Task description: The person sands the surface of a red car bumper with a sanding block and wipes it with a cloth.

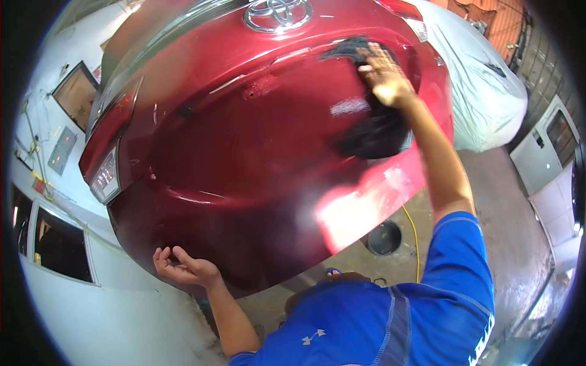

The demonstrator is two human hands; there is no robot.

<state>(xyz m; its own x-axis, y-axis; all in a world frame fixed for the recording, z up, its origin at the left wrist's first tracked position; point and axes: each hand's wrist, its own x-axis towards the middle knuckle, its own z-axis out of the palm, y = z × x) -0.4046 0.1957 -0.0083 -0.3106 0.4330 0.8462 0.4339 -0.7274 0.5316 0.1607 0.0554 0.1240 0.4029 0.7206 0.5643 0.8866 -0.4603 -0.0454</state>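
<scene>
Pressing a half-hidden dark cloth (366, 131) on the red car (244, 140), right hand (384, 76).

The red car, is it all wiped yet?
Not yet. The lower part of the red car already shines with reflections. The right hand presses a dark cloth on the upper panel, while the left hand rests open at the lower edge. The badge area above is not being wiped.
</scene>
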